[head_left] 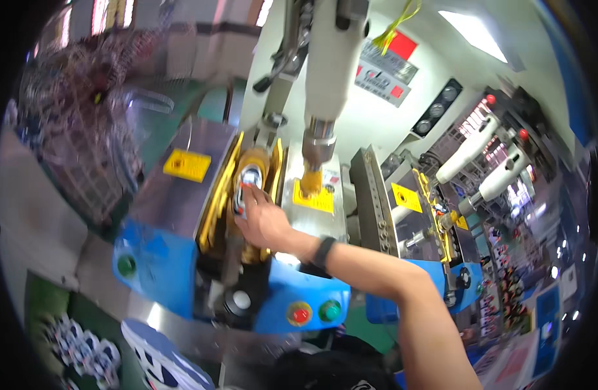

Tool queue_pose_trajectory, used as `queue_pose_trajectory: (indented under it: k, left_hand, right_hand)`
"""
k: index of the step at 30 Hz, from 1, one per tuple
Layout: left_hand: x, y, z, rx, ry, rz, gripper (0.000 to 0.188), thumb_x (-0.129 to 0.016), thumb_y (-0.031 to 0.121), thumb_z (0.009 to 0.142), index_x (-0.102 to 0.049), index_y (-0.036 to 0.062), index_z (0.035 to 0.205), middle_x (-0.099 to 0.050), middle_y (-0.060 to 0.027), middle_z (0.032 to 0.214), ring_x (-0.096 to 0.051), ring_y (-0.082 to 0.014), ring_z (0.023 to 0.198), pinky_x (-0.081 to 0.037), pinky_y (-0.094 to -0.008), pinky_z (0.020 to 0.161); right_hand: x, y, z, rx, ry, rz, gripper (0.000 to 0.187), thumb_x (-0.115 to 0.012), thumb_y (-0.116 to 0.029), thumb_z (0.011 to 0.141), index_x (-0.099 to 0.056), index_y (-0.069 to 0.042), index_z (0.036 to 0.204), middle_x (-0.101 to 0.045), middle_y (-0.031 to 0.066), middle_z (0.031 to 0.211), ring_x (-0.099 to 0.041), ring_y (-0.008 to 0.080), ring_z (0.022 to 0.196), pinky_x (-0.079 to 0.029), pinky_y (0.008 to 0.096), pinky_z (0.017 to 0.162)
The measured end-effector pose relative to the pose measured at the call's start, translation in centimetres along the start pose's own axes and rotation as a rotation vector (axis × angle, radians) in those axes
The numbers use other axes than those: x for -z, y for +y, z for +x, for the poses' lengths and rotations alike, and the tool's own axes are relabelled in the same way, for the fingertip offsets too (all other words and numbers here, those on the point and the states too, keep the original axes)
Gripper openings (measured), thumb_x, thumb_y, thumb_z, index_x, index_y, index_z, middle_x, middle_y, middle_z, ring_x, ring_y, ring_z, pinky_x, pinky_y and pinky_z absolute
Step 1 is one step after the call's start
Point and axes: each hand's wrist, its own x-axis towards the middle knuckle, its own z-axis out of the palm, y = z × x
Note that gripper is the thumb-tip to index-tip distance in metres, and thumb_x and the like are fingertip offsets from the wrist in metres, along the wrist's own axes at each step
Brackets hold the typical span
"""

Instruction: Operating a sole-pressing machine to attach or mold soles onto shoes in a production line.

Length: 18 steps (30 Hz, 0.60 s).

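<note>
My right hand [265, 222], with a dark band [323, 252] round the wrist, reaches from the lower right into a blue sole press. Its fingers and thumb are closed over a shoe [250, 175] with a brown and white upper, partly hidden under the hand. That shoe lies lengthwise between two yellow side pads [220, 195]. A large white and navy shoe [162, 359] shows at the lower left edge; what supports it is out of sight. My left hand does not show.
A white press arm [326, 65] with a metal end hangs just right of the shoe. Red [300, 316] and green [329, 311] buttons sit on the blue front. A second press station [413, 227] stands to the right. Several shoes [84, 348] lie low at left.
</note>
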Motion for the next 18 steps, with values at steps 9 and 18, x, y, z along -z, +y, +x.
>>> queue_pose_trajectory:
  k: [9,18]
  left_hand:
    - [-1.9,10.8,-3.9,0.567,0.016,-0.756,0.065,-0.05,0.018,0.082,-0.026,-0.0027,0.139,-0.041,-0.0176,0.132,-0.047,-0.0291,0.118,-0.041,-0.04,0.098]
    - [-4.0,25.2,-15.1,0.52,-0.368,-0.468,0.046,-0.058,0.006,0.084,-0.043,-0.0027,0.126,-0.056,-0.0129,0.113,-0.057,-0.0224,0.097,-0.048,-0.0368,0.079]
  right_hand:
    - [8.5,0.6,-27.6,-0.091,-0.275,-0.068,0.081,-0.066,-0.035,0.078,-0.029,0.007,0.136,-0.029,0.0287,0.142,-0.03,0.0414,0.132,-0.025,0.0595,0.103]
    - [9.3,-3.7,-36.5,-0.253,-0.9,1.678,0.069,-0.06,-0.037,0.088,-0.032,0.004,0.135,-0.048,0.019,0.129,-0.046,0.0289,0.123,-0.036,0.0369,0.103]
